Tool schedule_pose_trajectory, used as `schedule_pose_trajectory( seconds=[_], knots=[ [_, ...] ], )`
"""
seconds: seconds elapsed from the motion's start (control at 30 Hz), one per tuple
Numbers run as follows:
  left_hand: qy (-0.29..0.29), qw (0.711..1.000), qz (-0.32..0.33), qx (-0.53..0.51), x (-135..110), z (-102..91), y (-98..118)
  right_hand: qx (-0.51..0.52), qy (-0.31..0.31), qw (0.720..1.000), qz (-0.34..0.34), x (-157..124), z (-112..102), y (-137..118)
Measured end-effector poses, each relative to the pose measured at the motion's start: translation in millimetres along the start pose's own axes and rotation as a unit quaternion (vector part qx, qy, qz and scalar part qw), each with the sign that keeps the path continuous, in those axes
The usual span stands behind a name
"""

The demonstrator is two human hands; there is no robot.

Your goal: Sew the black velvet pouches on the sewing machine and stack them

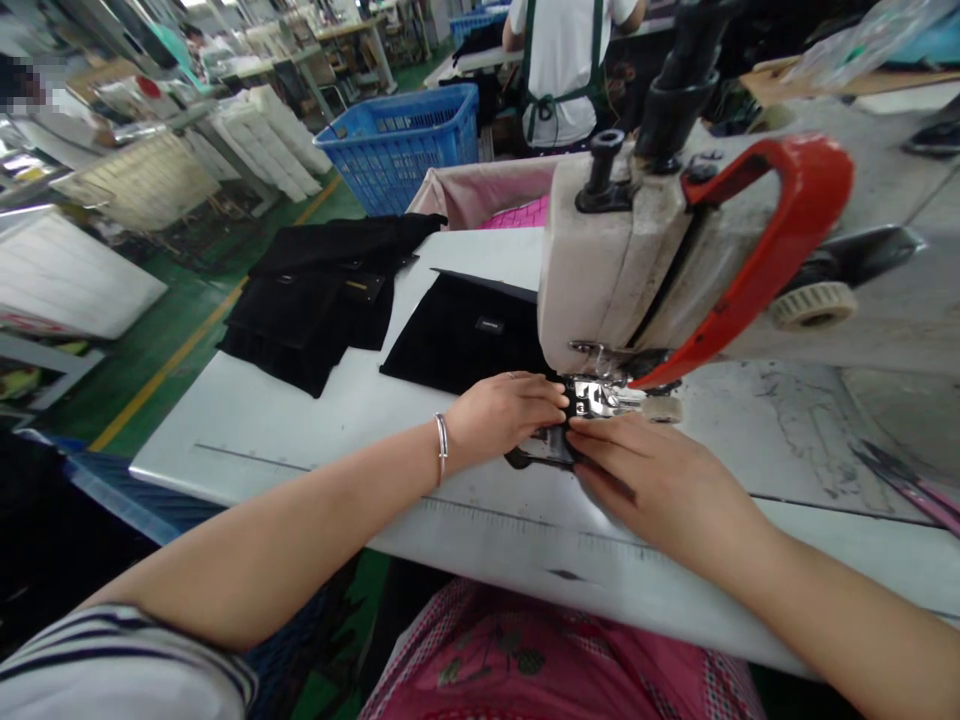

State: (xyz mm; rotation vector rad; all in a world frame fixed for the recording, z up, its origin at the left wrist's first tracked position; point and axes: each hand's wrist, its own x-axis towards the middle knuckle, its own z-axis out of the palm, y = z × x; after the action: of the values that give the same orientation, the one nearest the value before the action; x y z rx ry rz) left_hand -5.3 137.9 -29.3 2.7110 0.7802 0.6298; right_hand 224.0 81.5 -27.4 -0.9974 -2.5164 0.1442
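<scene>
A black fabric panel [461, 325] with a small label lies flat on the sewing machine bed, its right end running under the machine head [600, 270]. My left hand [506, 415], with a silver bangle at the wrist, rests flat at the fabric's near edge, fingers stretched toward the metal presser foot [596, 398]. From the right, my right hand [652, 475] lies low on the bed, its extended fingertips close to the foot and the fabric edge. The thumb is partly hidden. A red curved guard [795, 220] arches over the foot.
Several black fabric pieces [300, 290] are piled at the table's left edge. Scissors [904, 485] lie at the right. Behind the table stand a pink-lined bin [469, 185] and a blue plastic basket [405, 135]. A person in an apron [562, 75] is farther back.
</scene>
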Motion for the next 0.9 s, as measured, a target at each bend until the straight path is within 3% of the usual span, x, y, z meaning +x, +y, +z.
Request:
schedule_pose_trajectory(
  seconds=[0.13, 0.4, 0.73, 0.9],
  knots=[
    [0.029, 0.999, -0.022, -0.002, 9.5, 0.7, -11.1, -0.027, 0.021, 0.999, 0.009, 2.2, 5.1, 2.9],
    [0.031, 0.997, -0.071, 0.006, 23.2, 0.2, -29.0, -0.017, 0.043, 0.999, 0.002, 1.6, 9.2, 5.4],
    [0.017, 0.997, -0.079, 0.017, 22.6, -0.9, -26.5, 0.024, 0.033, 0.999, 0.021, 3.4, 8.8, 6.4],
    [-0.011, 0.998, -0.044, 0.046, 26.8, -9.3, -31.5, 0.055, 0.049, 0.997, 0.021, 1.4, 3.7, 8.7]
  ],
)
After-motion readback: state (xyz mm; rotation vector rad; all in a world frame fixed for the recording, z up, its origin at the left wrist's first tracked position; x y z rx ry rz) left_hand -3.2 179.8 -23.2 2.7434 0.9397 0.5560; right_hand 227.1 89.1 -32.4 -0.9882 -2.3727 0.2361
